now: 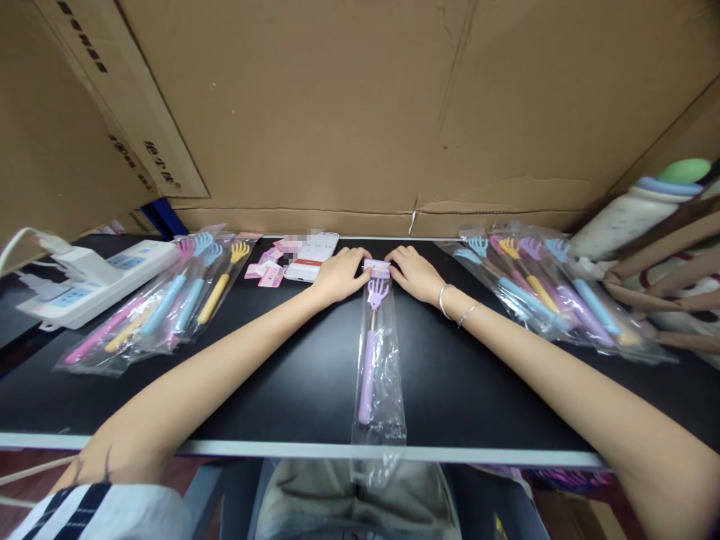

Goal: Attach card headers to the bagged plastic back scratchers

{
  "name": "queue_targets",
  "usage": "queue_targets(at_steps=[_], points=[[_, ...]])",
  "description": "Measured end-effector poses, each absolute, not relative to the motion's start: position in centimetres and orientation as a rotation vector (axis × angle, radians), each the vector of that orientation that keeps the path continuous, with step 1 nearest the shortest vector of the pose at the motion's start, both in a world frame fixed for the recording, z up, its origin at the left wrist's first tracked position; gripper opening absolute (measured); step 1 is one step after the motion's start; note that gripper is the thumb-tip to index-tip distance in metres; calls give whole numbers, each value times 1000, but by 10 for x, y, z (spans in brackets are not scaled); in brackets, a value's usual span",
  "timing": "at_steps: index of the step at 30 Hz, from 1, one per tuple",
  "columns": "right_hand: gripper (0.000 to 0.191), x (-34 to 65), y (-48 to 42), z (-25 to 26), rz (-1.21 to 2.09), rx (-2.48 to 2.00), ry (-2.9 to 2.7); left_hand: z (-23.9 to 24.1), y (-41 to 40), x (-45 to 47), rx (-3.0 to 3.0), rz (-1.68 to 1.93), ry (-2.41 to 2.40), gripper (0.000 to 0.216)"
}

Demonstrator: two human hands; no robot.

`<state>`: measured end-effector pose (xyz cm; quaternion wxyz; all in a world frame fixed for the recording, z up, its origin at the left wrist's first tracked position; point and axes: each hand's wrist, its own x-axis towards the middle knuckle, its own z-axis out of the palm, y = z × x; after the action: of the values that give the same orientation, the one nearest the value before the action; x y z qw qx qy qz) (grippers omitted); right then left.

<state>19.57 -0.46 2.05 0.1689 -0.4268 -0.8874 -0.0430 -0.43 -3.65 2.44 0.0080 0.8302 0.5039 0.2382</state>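
A purple back scratcher in a clear plastic bag (372, 352) lies lengthwise in the middle of the black table (292, 375), its lower end hanging over the front edge. A small pink card (376, 265) sits at the bag's top end. My left hand (339, 274) pinches the card's left side with curled fingers. My right hand (413, 273) pinches its right side the same way; it has two bracelets at the wrist.
A pile of bagged scratchers (169, 300) lies at the left, another pile (540, 289) at the right. Loose pink cards (267, 270) and a phone (311, 256) lie at the back. A white power strip (84, 281) is far left, a bottle (630, 214) and bag far right. Cardboard stands behind.
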Motion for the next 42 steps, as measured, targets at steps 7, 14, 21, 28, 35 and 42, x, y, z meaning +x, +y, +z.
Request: queue_targets(at_steps=[7,14,21,28,35,42], points=[[24,197,-4,19,-130,-1186,-2518,23,-35,-5,2609,741,1581,30],[24,197,-3,18,-131,-1208,-2516,24,-36,-5,2602,748,1584,32],[26,197,-2,17,-131,-1199,-2518,24,-37,-4,2600,739,1593,35],[26,196,-4,19,-106,-1200,-2508,23,-37,-5,2628,827,1565,32],[26,197,-1,16,-127,-1188,-2524,20,-35,-5,2764,910,1508,24],[27,196,-5,20,-143,-1228,-2541,31,-41,-7,3289,766,1318,23]])
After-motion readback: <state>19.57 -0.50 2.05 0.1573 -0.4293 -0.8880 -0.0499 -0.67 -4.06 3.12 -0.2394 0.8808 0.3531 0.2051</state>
